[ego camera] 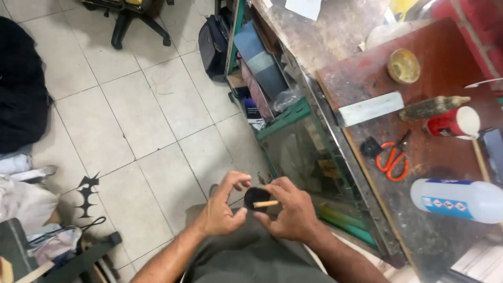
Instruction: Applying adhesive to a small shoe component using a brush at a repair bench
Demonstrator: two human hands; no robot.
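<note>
Over my lap, my left hand (222, 207) and my right hand (291, 209) together hold a small round black piece (254, 196). A short pale wooden stick (266, 203) lies across the black piece, pinched by my right thumb and fingers. My left fingers curl around the piece's left edge. Both forearms come up from the bottom of the view.
A worn workbench (367, 31) stands to my right with orange-handled scissors (392, 160), a white plastic bottle (458, 199), a red-and-white can (453, 123), a grey block (369, 109) and a small yellow dish (403, 66). Green shelving (285, 118) sits under it. A black chair base (139, 23) and bags rest on the tiled floor.
</note>
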